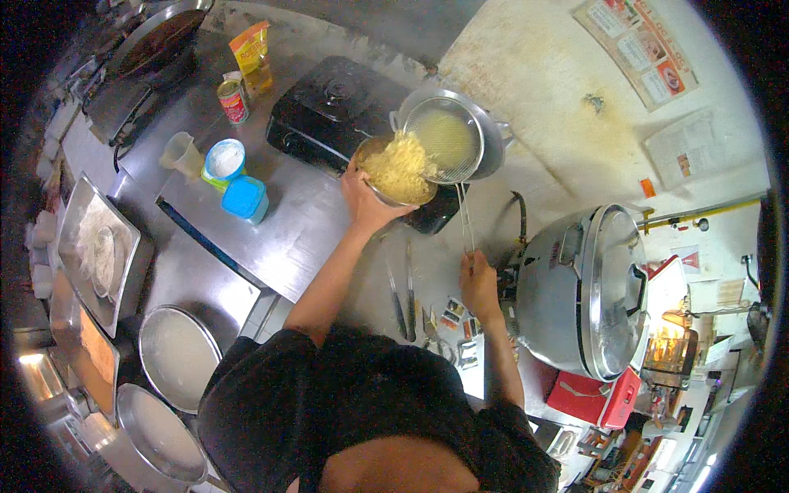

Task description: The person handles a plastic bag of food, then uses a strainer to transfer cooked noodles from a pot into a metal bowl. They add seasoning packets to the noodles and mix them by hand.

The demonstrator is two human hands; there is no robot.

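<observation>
My left hand (370,200) grips the side of a metal bowl (404,200) that holds a heap of yellow grated or shredded food (399,163). The bowl tilts toward a round wire-mesh strainer (447,138), and some of the heap touches the strainer's rim. My right hand (479,283) is closed around the strainer's long wire handle (465,215). Under the mesh sits a metal pot (493,157) with side handles. Yellow shows through the mesh; whether it lies in the strainer or the pot I cannot tell. Behind the bowl is a black portable stove (333,111).
A blue-lidded tub (245,198), a blue bowl of white powder (225,159), a can (233,101) and a yellow pouch (253,55) stand to the left. Two long-handled utensils (404,302) lie near my body. A large lidded metal pot (579,289) stands right. Flour-filled trays (98,252) are far left.
</observation>
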